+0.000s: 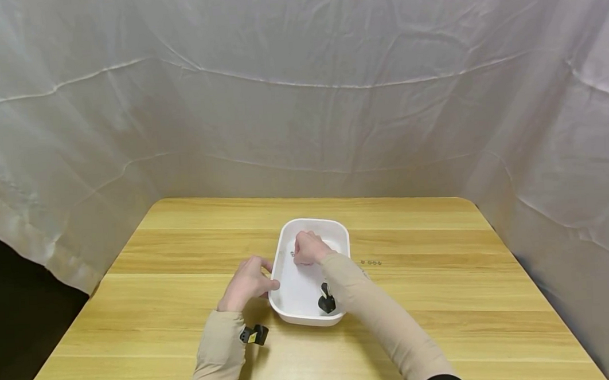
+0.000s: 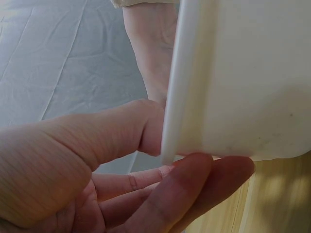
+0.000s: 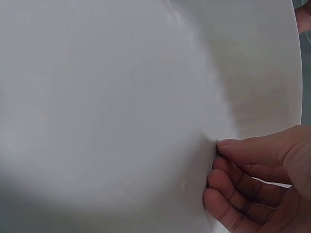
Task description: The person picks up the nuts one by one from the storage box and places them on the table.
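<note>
My left hand grips the left rim of a white plastic tray. In the left wrist view its thumb lies at the rim of the tray, and its fingers are bent under the outer wall. My right hand is down inside the tray, towards the far end. In the right wrist view the curled fingers and thumb touch the tray floor close to the side wall; whether something small is between the tips is hidden. A tiny shiny metal piece lies beside this hand in the tray.
Several tiny metal pieces, ring-like, sit in a short row on the wooden table just right of the tray. A pale cloth curtain hangs behind the table and along its sides. A small black camera is strapped to each wrist.
</note>
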Tool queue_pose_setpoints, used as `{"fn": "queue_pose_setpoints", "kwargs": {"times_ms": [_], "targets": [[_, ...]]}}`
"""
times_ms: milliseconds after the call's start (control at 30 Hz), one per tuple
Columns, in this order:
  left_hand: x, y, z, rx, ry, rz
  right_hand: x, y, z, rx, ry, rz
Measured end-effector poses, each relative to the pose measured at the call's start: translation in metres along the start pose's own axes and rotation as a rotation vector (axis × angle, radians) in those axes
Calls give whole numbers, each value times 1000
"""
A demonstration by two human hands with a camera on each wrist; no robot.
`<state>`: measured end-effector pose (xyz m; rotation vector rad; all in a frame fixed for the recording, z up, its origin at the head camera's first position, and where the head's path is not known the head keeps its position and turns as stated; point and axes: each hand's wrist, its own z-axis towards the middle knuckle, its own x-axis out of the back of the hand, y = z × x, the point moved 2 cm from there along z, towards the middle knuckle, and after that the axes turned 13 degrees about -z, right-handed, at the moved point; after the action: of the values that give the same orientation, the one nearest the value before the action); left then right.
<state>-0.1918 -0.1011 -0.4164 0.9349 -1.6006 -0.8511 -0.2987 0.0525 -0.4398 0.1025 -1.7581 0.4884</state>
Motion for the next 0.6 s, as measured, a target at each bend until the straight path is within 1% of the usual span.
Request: {"fn": "queue_pose_setpoints", "kwargs": {"times_ms": [367, 600], "targets": [[1, 0, 1, -7, 1, 4, -3, 1, 2, 23, 47, -51], [0, -1, 2, 2, -1, -7, -5, 2, 1, 28, 46, -43]]}}
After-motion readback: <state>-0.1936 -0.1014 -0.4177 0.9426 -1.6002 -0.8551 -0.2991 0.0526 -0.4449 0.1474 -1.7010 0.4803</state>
